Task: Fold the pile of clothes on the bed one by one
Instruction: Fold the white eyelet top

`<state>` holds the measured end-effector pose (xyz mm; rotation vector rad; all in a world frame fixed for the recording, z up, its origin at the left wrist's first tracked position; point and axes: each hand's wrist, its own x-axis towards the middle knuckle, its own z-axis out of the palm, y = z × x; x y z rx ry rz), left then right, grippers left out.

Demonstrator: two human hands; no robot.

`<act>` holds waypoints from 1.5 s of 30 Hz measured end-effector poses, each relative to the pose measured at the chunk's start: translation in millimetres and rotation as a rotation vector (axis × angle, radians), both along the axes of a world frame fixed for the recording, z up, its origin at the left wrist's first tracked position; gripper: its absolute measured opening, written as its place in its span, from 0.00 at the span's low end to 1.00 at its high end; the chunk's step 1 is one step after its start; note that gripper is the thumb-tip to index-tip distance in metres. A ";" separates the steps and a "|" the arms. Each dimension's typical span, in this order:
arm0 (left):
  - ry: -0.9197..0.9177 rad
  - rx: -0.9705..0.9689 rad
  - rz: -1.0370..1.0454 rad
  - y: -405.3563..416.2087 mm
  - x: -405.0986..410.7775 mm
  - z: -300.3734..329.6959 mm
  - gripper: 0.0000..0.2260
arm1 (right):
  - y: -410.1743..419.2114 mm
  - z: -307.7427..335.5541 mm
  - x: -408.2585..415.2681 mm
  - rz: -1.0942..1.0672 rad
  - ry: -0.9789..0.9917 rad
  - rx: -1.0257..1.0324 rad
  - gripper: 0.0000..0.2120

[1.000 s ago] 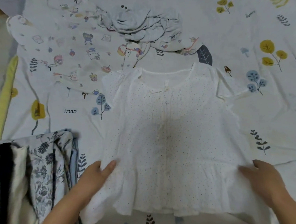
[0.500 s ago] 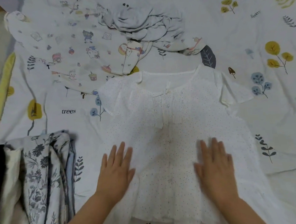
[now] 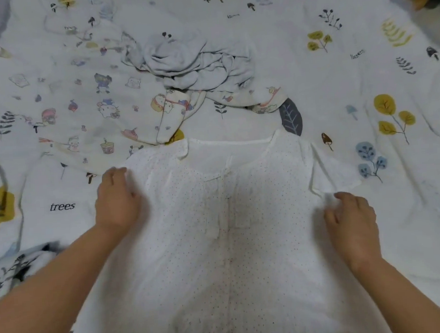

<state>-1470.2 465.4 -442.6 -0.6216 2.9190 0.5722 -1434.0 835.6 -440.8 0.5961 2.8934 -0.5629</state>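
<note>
So the blouse [image 3: 226,243] is spread flat on the bed [image 3: 372,234], front side up, hem running off the bottom of the view and neckline pointing away. It's white with tiny dark dots, a little bow at the neck and a button strip down the middle, with a faint brownish shadow or stain along that centre line, can't say which.

Both arms come in from the bottom corners. Left hand [image 3: 116,198] sits at the left sleeve edge, fingers curled down onto the fabric. It's blurry, so I can't tell if it's actually pinching the cloth or only pressing it. Right hand [image 3: 351,225] is just under the right sleeve [image 3: 335,172], fingers bent with the tips on the blouse's side edge, and I can't tell whether it grips there either. The hands are wide apart, one per side.

Room-wise: bare sheet to the right of the blouse, a fair bit. On the left there's open sheet too, but a floral stack [image 3: 16,266] sits at the lower left edge.

Farther back, a cartoon-print garment [image 3: 94,109] lies just beyond the left shoulder, nearly touching the collar, and a crumpled grey one [image 3: 194,62] sits beyond that.
</note>
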 end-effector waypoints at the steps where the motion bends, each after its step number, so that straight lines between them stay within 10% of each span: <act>1: -0.047 -0.037 -0.005 -2.6 -13.3 -0.7 0.25 | 6.0 -0.3 -11.2 -0.043 -0.011 -0.002 0.20; 9: -0.176 -0.208 -0.083 -19.8 -61.5 -3.5 0.08 | 24.2 -11.3 -74.0 -0.186 -0.069 0.065 0.29; 18: -0.117 -0.386 -0.221 22.4 -64.8 39.5 0.11 | 21.4 16.6 -95.3 -0.014 -0.007 0.159 0.06; 21: -0.275 -0.070 -0.185 64.4 -65.3 50.8 0.14 | -5.7 34.0 -93.3 0.085 -0.036 0.022 0.07; 25: -0.456 0.766 0.079 92.4 -63.8 54.7 0.11 | -30.8 48.5 -85.5 0.102 -0.239 -0.650 0.12; 31: -0.019 -0.006 -0.094 70.9 -66.8 2.7 0.13 | -15.9 9.7 -98.6 -0.045 -0.014 -0.156 0.19; 36: -0.158 -0.055 -0.131 75.7 -70.6 -25.6 0.18 | -24.4 -20.0 -114.7 0.003 -0.225 -0.092 0.22; 45: 0.206 -0.037 -0.021 55.6 -120.8 -22.4 0.07 | -15.6 -16.6 -164.0 0.062 0.145 -0.020 0.08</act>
